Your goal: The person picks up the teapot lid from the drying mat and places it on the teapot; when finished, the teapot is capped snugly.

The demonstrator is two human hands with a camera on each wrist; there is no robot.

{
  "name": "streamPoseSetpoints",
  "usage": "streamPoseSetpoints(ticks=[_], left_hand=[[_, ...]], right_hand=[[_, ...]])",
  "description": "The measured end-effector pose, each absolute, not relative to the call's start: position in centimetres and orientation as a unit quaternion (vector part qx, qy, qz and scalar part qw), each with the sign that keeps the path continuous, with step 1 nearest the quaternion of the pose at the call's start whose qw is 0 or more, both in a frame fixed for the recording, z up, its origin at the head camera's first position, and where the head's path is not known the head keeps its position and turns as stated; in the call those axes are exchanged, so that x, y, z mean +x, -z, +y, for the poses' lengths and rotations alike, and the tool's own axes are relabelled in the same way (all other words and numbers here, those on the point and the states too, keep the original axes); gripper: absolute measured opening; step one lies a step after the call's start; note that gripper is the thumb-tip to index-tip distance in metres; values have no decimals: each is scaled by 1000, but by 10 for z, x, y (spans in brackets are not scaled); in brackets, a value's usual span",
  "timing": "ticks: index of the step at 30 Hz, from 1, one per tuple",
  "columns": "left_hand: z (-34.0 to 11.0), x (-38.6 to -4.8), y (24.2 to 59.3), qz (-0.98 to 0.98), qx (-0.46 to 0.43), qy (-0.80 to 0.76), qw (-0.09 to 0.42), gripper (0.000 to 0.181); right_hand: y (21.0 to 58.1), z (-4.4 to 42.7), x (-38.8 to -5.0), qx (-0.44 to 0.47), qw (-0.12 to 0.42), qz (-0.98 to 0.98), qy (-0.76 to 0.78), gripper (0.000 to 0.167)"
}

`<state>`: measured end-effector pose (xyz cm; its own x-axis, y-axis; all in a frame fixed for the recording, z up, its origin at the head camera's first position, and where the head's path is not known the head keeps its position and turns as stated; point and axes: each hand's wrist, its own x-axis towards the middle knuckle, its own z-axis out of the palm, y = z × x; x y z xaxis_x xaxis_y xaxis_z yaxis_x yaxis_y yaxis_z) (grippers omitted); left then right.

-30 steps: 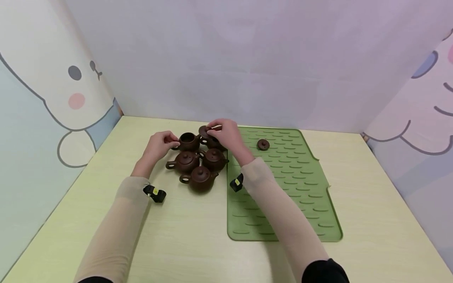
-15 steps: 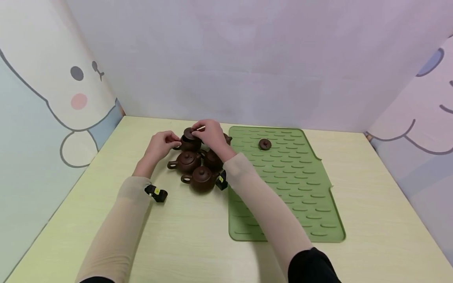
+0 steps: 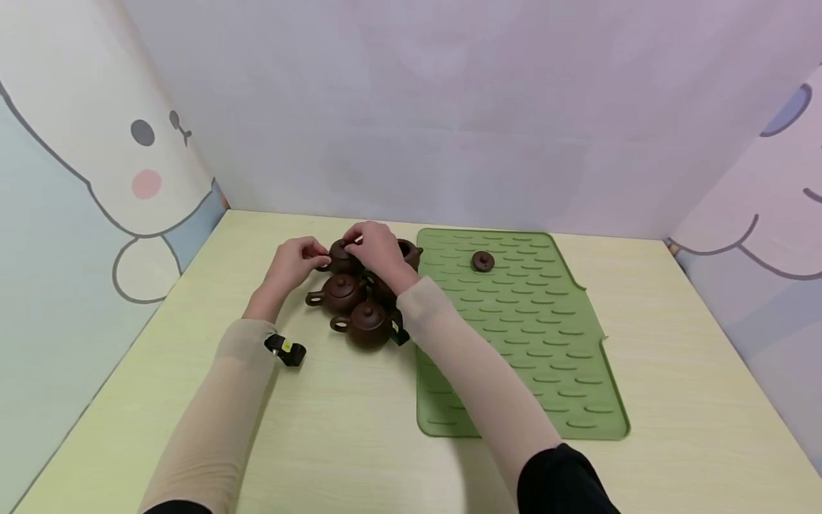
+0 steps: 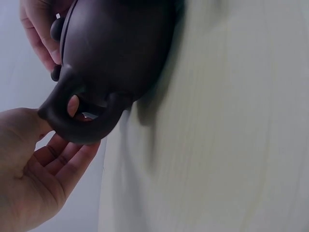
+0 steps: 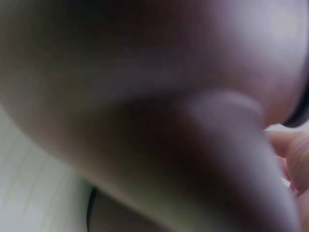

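At the far left of a cluster of small dark brown teapots, my left hand (image 3: 290, 267) pinches the handle (image 4: 84, 131) of one teapot (image 4: 120, 48). My right hand (image 3: 377, 250) has its fingertips on the knob of that pot's lid (image 3: 338, 247), which sits over its mouth. Beside it, partly behind my right hand, is a lidless teapot (image 3: 409, 251). Nearer stand lidded teapots, one at left (image 3: 340, 294) and one in front (image 3: 368, 325); another is mostly covered by my right wrist. A blurred teapot (image 5: 145, 145) fills most of the right wrist view.
A green ridged mat (image 3: 526, 343) lies right of the teapots, with a loose brown lid (image 3: 483, 261) near its far end. The pale wooden table (image 3: 334, 428) meets a white back wall (image 3: 488, 164) and printed side walls.
My right hand has carried the lid leftward from above the lidless pot and lowered it onto the far-left teapot. My left hand has stayed at that pot's handle.
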<state>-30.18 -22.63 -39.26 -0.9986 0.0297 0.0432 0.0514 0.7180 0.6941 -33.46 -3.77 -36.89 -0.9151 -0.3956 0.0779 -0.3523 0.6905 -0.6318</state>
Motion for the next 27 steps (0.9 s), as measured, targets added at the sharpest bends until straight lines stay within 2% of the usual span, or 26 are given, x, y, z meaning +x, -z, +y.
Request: streamPoseSetpoints(ticks=[10, 21, 27], left_hand=[[-224, -298, 389, -930, -26, 366, 6, 20], [-212, -298, 368, -932, -28, 361, 30, 29], [-200, -298, 354, -931, -37, 361, 40, 27]], right_hand=[[362, -20, -334, -200, 41, 912, 356, 20], [351, 18, -337, -175, 1, 905, 387, 20], [347, 41, -336, -157, -10, 910, 383, 19]])
